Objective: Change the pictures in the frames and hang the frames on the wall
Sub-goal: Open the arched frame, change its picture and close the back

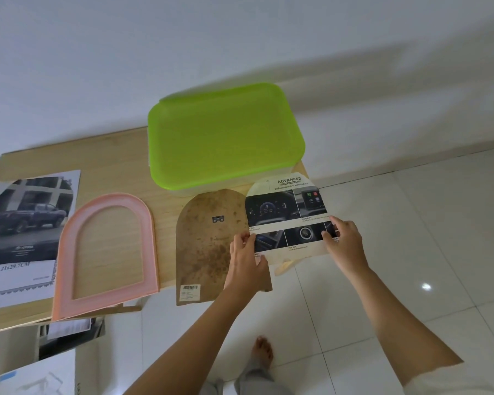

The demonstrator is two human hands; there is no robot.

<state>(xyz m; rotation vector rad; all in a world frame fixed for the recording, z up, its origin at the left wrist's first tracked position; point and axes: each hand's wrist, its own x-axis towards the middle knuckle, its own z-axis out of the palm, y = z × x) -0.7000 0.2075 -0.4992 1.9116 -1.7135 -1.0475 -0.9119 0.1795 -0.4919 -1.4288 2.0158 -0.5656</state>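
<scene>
An arch-shaped car-brochure picture (285, 215) hovers over the table's right end, held by both hands. My left hand (247, 259) pinches its lower left edge and my right hand (344, 242) pinches its lower right corner. Just left of it a brown arched backing board (208, 246) lies on the wooden table (166, 201), metal hanger up, a barcode sticker at its bottom. Farther left lies a pink arched frame (106, 255), empty, with the tabletop showing through. A printed sheet with a dark pickup truck (26, 223) lies at the table's left end.
A box with a lime-green lid (226, 138) stands at the table's back right, against the white wall. White floor tiles stretch to the right and below. My bare foot (263, 352) is on the floor. Cardboard boxes with papers (66, 334) sit under the table's left side.
</scene>
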